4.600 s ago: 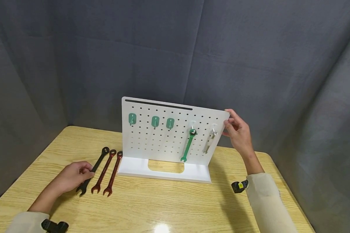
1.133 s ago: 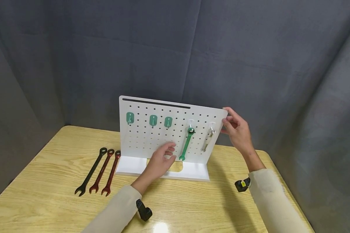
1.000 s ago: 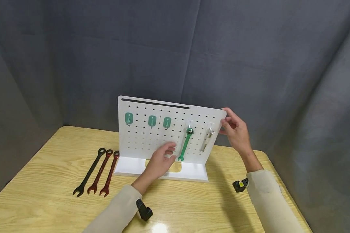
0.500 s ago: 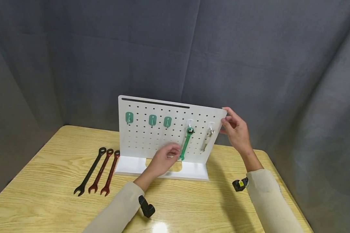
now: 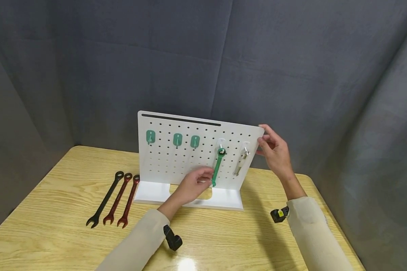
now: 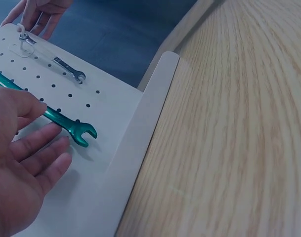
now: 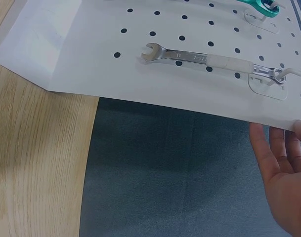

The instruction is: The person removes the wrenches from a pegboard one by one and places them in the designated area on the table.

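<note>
A green combination wrench (image 5: 217,165) hangs by its ring end from a hook on the white pegboard (image 5: 169,162). My left hand (image 5: 195,185) pinches its lower shank, thumb on one side and fingers (image 6: 39,143) on the other, just above the open-end jaw. With thumb and fingers, my right hand (image 5: 276,152) grips the board's upper right edge. Between the green wrench and that edge, a small silver wrench (image 7: 190,57) with a pale band round its shank hangs on another hook.
Three green hooks (image 5: 150,137) with nothing on them sit on the board's left half. On the wooden table (image 5: 224,241), left of the board, lie a black wrench (image 5: 105,199) and two red wrenches (image 5: 118,199). A grey curtain (image 5: 122,75) hangs behind.
My left hand has left the black wrench on the table, come across to the board and taken hold of the green wrench, whose lower end has swung slightly right. The right hand keeps its grip.
</note>
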The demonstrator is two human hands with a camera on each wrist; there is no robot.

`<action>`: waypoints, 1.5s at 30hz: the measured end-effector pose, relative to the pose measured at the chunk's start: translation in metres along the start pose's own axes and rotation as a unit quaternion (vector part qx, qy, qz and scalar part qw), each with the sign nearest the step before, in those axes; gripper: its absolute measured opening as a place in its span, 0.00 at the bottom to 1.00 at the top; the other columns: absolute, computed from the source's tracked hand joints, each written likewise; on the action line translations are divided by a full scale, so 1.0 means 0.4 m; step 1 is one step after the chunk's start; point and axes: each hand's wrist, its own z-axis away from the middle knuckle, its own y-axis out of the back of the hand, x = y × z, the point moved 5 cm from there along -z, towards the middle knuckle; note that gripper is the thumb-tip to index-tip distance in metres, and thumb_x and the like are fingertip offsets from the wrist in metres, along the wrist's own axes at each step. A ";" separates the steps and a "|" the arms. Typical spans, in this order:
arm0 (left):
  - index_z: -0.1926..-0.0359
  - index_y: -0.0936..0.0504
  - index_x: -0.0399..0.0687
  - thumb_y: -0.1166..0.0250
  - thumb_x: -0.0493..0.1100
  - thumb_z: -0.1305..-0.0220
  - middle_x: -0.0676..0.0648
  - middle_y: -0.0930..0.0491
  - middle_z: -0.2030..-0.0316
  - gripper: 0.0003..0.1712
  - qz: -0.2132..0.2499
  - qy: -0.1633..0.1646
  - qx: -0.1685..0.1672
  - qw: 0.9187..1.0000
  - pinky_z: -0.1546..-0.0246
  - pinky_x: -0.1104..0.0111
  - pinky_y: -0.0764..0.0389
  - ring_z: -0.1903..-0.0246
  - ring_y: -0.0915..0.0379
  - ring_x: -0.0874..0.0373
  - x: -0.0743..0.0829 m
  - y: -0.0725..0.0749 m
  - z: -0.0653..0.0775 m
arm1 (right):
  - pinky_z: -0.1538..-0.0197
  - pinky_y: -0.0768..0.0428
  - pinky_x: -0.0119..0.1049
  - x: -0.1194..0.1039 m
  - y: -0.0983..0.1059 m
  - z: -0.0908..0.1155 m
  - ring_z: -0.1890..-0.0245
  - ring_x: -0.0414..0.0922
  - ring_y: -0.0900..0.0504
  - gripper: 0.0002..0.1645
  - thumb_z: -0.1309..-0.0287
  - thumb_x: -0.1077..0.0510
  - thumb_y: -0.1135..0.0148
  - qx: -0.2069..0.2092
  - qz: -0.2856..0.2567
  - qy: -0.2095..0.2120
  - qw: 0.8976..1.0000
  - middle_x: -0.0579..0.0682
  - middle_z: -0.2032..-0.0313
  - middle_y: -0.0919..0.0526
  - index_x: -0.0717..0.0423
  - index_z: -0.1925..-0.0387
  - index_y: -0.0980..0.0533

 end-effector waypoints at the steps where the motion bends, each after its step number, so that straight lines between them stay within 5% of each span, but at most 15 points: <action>1: 0.33 0.26 0.37 0.40 0.31 0.27 0.41 0.20 0.46 0.23 0.005 0.001 -0.002 1.000 0.40 0.59 0.23 0.44 0.23 0.46 -0.002 -0.004 -0.002 | 0.59 0.14 0.33 -0.001 0.000 0.002 0.59 0.47 0.18 0.26 0.26 0.69 0.45 0.000 0.000 -0.001 1.000 0.66 0.55 0.22 0.56 0.30 0.29; 8: 0.38 0.22 0.38 0.38 0.31 0.29 0.43 0.19 0.55 0.19 0.008 0.014 0.011 1.000 0.43 0.58 0.22 0.50 0.22 0.48 -0.017 -0.027 -0.001 | 0.56 0.14 0.45 0.004 0.000 0.008 0.58 0.45 0.17 0.27 0.26 0.66 0.43 -0.001 0.001 0.000 1.000 0.61 0.55 0.21 0.51 0.29 0.28; 15: 0.44 0.20 0.36 0.36 0.31 0.30 0.43 0.20 0.57 0.15 0.033 0.031 0.013 0.999 0.46 0.60 0.20 0.52 0.21 0.48 -0.010 -0.041 0.006 | 0.58 0.14 0.34 0.007 0.001 0.010 0.57 0.44 0.17 0.26 0.25 0.67 0.43 -0.002 -0.004 -0.001 1.000 0.62 0.55 0.21 0.51 0.30 0.28; 25: 0.49 0.19 0.38 0.34 0.31 0.32 0.45 0.20 0.59 0.11 0.049 0.050 0.010 0.997 0.58 0.64 0.16 0.58 0.20 0.53 0.003 -0.041 0.018 | 0.58 0.15 0.32 0.001 0.000 0.008 0.57 0.48 0.18 0.27 0.26 0.67 0.44 -0.002 -0.013 -0.005 1.000 0.65 0.54 0.22 0.53 0.29 0.29; 33: 0.51 0.21 0.32 0.36 0.30 0.30 0.45 0.22 0.61 0.09 0.097 0.063 -0.011 0.993 0.62 0.60 0.13 0.64 0.20 0.56 0.003 -0.049 0.019 | 0.58 0.15 0.31 0.001 0.000 0.006 0.57 0.48 0.18 0.27 0.26 0.67 0.43 -0.003 -0.008 -0.006 1.000 0.64 0.54 0.21 0.54 0.29 0.29; 45: 0.52 0.21 0.32 0.37 0.30 0.29 0.45 0.21 0.62 0.07 0.082 0.049 -0.020 0.995 0.63 0.62 0.13 0.65 0.20 0.54 0.023 -0.043 0.034 | 0.56 0.14 0.44 0.002 0.001 0.004 0.57 0.46 0.17 0.26 0.25 0.66 0.44 -0.004 -0.006 -0.004 1.000 0.62 0.55 0.21 0.53 0.29 0.29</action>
